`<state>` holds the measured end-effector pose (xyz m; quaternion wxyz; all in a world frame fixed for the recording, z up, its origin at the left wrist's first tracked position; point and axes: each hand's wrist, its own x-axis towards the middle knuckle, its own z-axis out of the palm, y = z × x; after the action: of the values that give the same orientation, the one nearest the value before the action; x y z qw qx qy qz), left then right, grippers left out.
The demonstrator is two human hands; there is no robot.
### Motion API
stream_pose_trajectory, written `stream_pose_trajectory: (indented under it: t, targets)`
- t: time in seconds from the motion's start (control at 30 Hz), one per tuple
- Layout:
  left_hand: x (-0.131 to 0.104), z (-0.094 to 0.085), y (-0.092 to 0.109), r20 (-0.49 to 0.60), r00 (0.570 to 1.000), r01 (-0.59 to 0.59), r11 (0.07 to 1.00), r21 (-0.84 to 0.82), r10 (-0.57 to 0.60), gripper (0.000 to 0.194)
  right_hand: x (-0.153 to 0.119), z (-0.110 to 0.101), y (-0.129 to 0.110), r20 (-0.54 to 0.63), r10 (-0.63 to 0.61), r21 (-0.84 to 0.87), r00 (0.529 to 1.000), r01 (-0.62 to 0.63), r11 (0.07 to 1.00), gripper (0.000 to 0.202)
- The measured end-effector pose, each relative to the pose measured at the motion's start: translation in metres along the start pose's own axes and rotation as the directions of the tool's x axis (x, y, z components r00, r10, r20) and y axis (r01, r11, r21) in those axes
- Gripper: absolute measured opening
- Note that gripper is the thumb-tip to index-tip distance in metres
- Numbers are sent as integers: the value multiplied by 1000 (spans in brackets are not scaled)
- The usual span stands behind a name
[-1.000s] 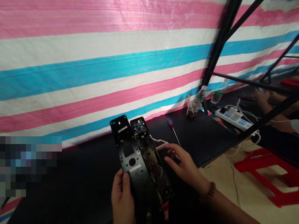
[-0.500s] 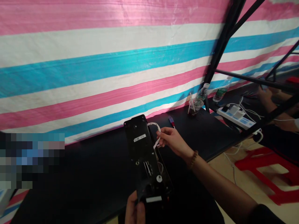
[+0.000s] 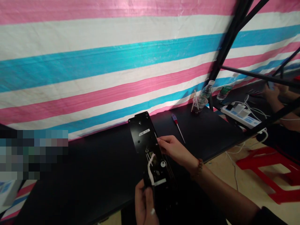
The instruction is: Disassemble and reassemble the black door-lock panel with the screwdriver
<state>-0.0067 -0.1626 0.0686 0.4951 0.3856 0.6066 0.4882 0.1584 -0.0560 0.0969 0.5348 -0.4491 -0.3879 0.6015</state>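
A long black device casing (image 3: 140,125) with a white label strip is tilted upright above the dark table. My left hand (image 3: 145,203) is closed on its lower end, thumb in front. A white cable (image 3: 150,168) curves out of an opening in the casing and runs down to my left thumb; its far end is hidden or blurred there. My right hand (image 3: 174,150) is closed on the casing's right edge, fingertips partly hidden behind it. A round white disc (image 3: 163,164) sits near the right edge.
A red-handled screwdriver (image 3: 175,120) lies on the table (image 3: 93,175). Behind it stand a plastic cup (image 3: 199,104) and a bottle (image 3: 208,89). A white power strip (image 3: 241,115) and another person's hands (image 3: 273,93) are at right, above a red stool (image 3: 269,175).
The white cable has gone from the casing's right side to its lower front, by my left thumb. My right hand has let go of the cable and holds the casing's edge.
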Motion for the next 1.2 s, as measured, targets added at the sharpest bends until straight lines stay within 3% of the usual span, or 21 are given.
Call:
stream_pose_trajectory:
  t: [0.07,0.1,0.13,0.17,0.2,0.27,0.33,0.43,0.6,0.73,0.8,0.9,1.03,1.1,1.2]
  targets:
    - [13,7,3,40,999,1,1000,-15,0,48,-16,-3,4,-171,-180,-265,969,131,955,42]
    - [20,9,3,60,998,3,1000,-26,-1,48,-26,-4,5,-260,-341,-415,904,214,884,38]
    - [26,11,2,85,996,11,999,-41,-7,49,-36,-4,5,-288,-515,-562,807,293,773,35]
    - [30,13,1,108,994,21,998,-63,-14,50,-46,-3,5,-223,-644,-676,732,359,643,39]
    - [34,14,-1,125,992,28,996,-91,-16,51,-56,-1,5,-65,-695,-743,716,430,513,44]
    - [38,16,-7,134,991,7,989,-147,13,53,-70,5,5,282,-607,-772,743,551,317,53]
    - [39,16,-13,135,989,-41,985,-169,64,53,-76,13,7,438,-461,-774,772,584,242,40]
    - [38,14,-20,133,986,-79,985,-150,100,48,-75,22,9,453,-419,-775,787,580,251,10]
    - [41,8,-18,66,995,-60,989,-139,69,51,-70,29,7,554,-365,-658,748,662,359,21]
    - [43,2,-10,60,996,-60,997,-58,63,49,-64,29,9,555,-386,-662,737,672,333,44]
    - [44,-1,-10,51,996,-74,996,-50,77,52,-60,28,11,529,-481,-652,699,698,298,36]
    - [48,0,-15,75,992,-90,992,-94,97,52,-60,29,9,504,-616,-585,606,764,273,27]
    - [56,11,-20,94,986,-121,978,-167,138,50,-73,32,1,536,-658,-438,529,840,319,41]
    - [61,19,-17,78,991,-95,982,-166,109,49,-83,29,3,531,-658,-394,534,843,366,48]
    - [67,29,-11,65,992,-99,990,-105,106,50,-98,15,20,494,-635,-419,594,802,425,58]
